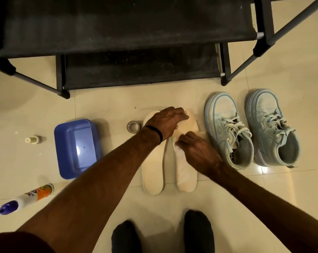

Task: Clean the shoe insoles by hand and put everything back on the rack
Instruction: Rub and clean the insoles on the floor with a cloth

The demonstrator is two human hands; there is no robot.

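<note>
Blue basin on floor: contents unclear. Left hand presses right insole toe flat; right hand pinches white cloth on it.

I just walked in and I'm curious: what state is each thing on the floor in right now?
Left insole: flat on the floor.
Right insole: flat, being wiped.
Left hand: pressing the right insole's toe.
Right hand: pinching a white cloth.
Sneakers: upright, laced, insoles out.
Blue tub: open side up.
Bottle: lying down, capped.
Rack: shelves bare.
</note>
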